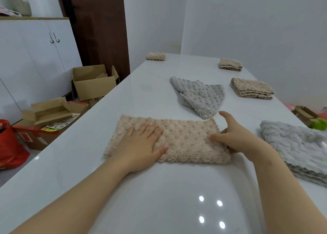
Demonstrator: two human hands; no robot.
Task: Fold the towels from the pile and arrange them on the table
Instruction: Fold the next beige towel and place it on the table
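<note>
pressing left hand [141, 145] flat, fingers spread, on beige towel [185, 138] folded lengthwise at near-centre of table [123, 198]. right hand [235, 136] pinching towel's right end, thumb on top. grey towel pile [297, 145] right of it, loose grey towel [198, 94] beyond it.

Both hands [141, 143] press the beige towel [185, 138].
</note>
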